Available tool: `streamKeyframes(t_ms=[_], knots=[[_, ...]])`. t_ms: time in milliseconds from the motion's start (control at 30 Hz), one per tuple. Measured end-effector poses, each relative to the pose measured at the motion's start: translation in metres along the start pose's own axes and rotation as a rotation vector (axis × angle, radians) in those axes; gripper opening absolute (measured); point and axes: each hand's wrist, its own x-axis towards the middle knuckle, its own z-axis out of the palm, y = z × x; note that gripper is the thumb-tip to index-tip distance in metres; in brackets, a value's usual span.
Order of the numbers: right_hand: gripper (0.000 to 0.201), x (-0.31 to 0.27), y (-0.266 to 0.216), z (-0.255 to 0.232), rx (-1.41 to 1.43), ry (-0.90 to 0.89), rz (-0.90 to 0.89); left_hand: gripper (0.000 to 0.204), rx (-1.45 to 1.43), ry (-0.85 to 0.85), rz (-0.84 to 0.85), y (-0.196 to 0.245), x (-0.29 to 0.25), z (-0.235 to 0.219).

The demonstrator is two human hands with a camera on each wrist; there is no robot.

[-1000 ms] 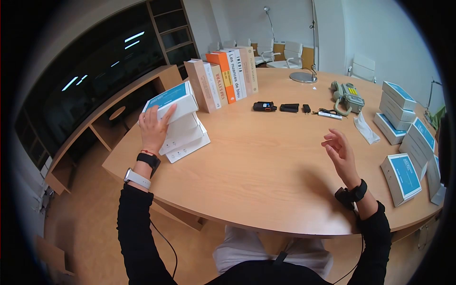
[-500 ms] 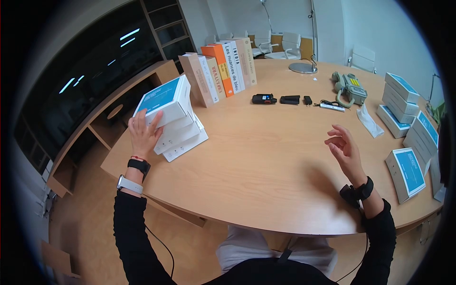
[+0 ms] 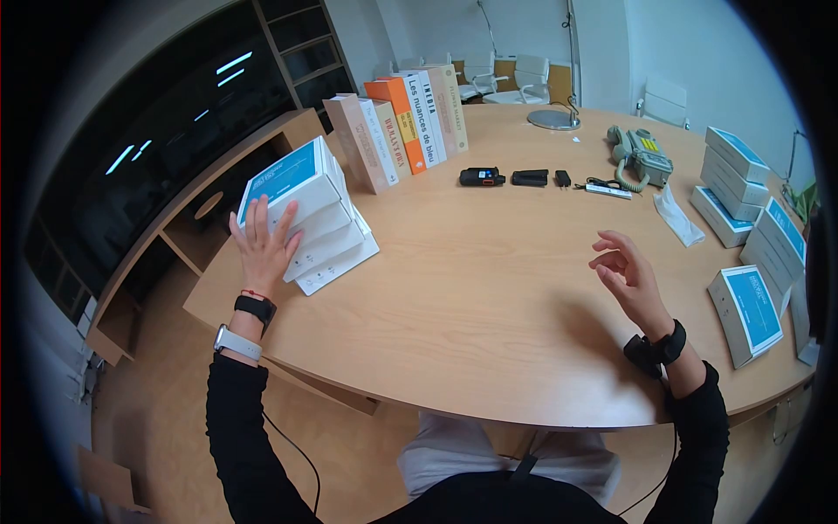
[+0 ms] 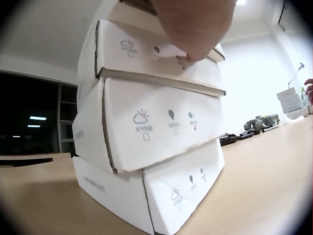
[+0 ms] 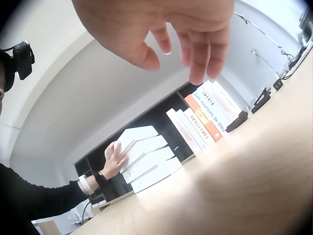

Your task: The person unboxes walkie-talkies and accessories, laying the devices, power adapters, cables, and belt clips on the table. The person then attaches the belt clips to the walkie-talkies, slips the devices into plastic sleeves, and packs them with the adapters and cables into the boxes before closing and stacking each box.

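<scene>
A leaning stack of white boxes stands on the left of the table, its top box (image 3: 286,175) showing a blue lid. My left hand (image 3: 264,240) touches the near side of this box with fingers spread. In the left wrist view, part of that hand covers the upper box's face; a lower box (image 4: 164,125) with printed weather and pin icons sits turned slightly beneath it. Over the right half of the table hovers my right hand (image 3: 633,284), fingers loosely bent and holding nothing. The right wrist view shows its fingers hanging apart from everything.
A row of upright books (image 3: 401,131) stands behind the stack. Small black devices (image 3: 482,177), a corded telephone (image 3: 644,157) and a white tissue (image 3: 678,220) lie farther back. More blue-topped boxes (image 3: 746,314) fill the right side, near a lamp base (image 3: 552,120).
The top box has settled onto the stack, lining up more with the boxes below. My left hand's fingers have straightened from gripping it to lying against its side. The right hand has barely moved.
</scene>
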Motion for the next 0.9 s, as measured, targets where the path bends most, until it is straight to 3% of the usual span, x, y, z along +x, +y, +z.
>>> streamKeyframes(t_ms=[200, 267, 300, 367, 400, 467, 900], knots=[[0.044, 0.000, -0.003, 0.000, -0.024, -0.027, 0.031, 0.059, -0.041, 0.060, 0.022, 0.031, -0.011, -0.002], [0.044, 0.000, -0.002, 0.000, -0.032, -0.052, 0.030, 0.053, -0.195, -0.098, 0.319, 0.045, -0.013, -0.006], [0.044, 0.000, -0.003, 0.000, -0.033, -0.053, 0.033, 0.053, -0.198, -0.100, 0.318, 0.048, -0.017, -0.005], [0.044, 0.000, -0.003, -0.001, -0.064, -0.080, 0.044, 0.045, -0.277, -0.338, 0.499, 0.055, -0.022, 0.000], [0.044, 0.000, -0.003, -0.002, -0.064, -0.075, 0.047, 0.045, -0.279, -0.336, 0.504, 0.055, -0.023, 0.002], [0.042, -0.002, -0.002, -0.002, -0.102, -0.118, 0.050, 0.042, -0.299, -0.529, 0.553, 0.050, -0.027, 0.005], [0.039, -0.002, 0.004, 0.001, -0.188, -0.240, 0.075, 0.041, -0.280, -0.537, 0.487, 0.054, -0.026, 0.045]])
